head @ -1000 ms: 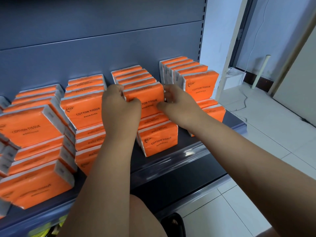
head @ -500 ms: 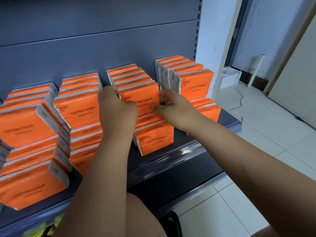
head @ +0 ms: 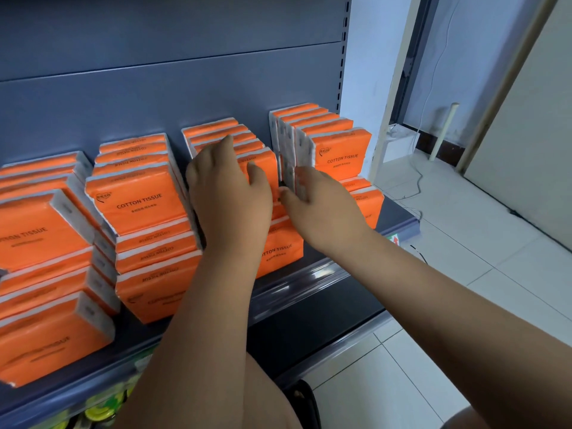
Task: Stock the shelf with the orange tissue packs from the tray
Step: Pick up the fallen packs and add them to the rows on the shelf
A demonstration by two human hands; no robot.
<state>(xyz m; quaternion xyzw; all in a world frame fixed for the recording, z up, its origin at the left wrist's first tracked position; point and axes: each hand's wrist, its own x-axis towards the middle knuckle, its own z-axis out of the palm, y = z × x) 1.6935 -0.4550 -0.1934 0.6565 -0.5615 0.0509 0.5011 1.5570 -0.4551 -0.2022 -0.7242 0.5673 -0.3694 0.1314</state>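
Observation:
Orange "COTTON TISSUE" packs stand in several stacked rows on the grey shelf. My left hand lies spread over the upper row of the third stack, fingers on the tops, thumb on the front pack's face. My right hand reaches into the gap between that stack and the rightmost stack, fingertips against the white pack sides. Neither hand lifts a pack. A lower pack shows under my wrists. The tray is out of view.
More orange stacks fill the shelf to the left and far left. Yellow-green goods sit on the shelf below. Right of the shelf upright is white tiled floor with a cable, a white box and a pole.
My left hand has slid from the front pack's left edge up over the row's tops. My right hand has moved into the gap on the right. The view has shifted slightly.

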